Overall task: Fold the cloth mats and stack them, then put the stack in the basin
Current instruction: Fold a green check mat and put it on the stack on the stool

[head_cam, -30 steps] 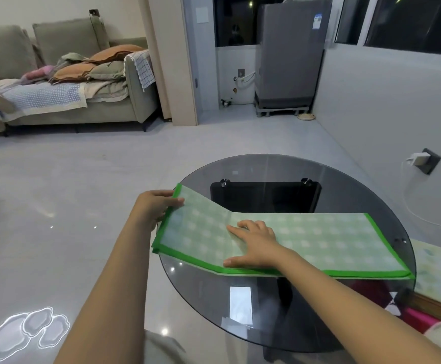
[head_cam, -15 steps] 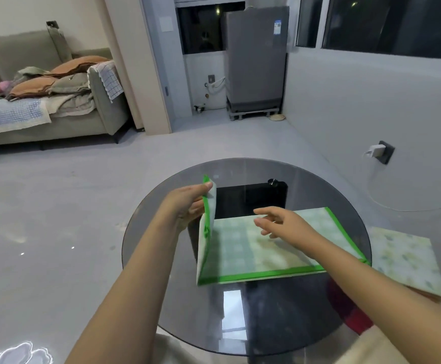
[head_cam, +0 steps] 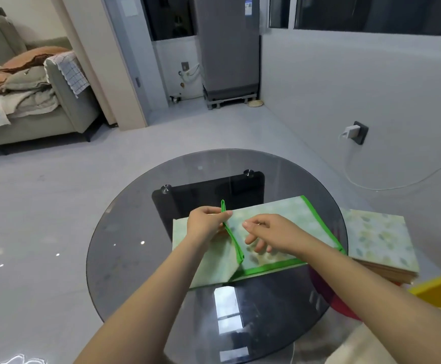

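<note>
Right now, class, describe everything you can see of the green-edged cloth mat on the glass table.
The green-edged cloth mat is a thin, soft-looking fabric, pale green with a faint checked print and a bright green border. It lies on the round glass table, partly folded: its left portion is lifted and turned over toward the right, the bound edge standing up along the middle. The left hand pinches that raised edge; the right hand hovers open just above the flat half. Whether the right hand touches it cannot be told.

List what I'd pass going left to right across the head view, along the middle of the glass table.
Bare glass table → left hand, pinching the green-edged cloth mat → right hand, open above the mat → stack of folded mats beside the table.
</note>
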